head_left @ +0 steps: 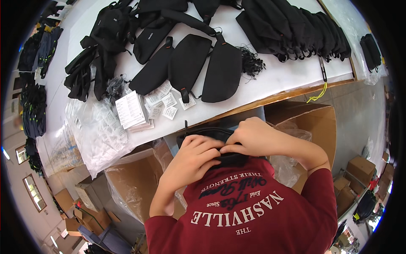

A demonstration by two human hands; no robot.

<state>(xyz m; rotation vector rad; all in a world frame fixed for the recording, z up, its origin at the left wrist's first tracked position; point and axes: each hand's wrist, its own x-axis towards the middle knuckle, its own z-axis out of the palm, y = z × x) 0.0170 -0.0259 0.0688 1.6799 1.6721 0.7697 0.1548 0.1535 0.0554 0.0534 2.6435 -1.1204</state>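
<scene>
A black fabric bag (232, 160) is held against my waist at the table's front edge, its dark opening facing up. My left hand (196, 154) lies over the left side of that opening with curled fingers, slightly smeared by motion. Thumb and fingers of my right hand (250, 137) pinch the bag's edge from the right. The two hands nearly meet at the middle, and whatever small part lies between the fingertips is hidden. Beyond them, several flat black pouches (189, 63) lie on the white table (253, 91).
A stack of white printed cards (130, 111), loose white labels (170, 112) and a clear plastic bag (99, 131) lie at the left. Black bags (292, 29) are piled at the far right, near a slim tool with yellow cord (324, 72). Open cardboard boxes (323, 122) stand below the table edge.
</scene>
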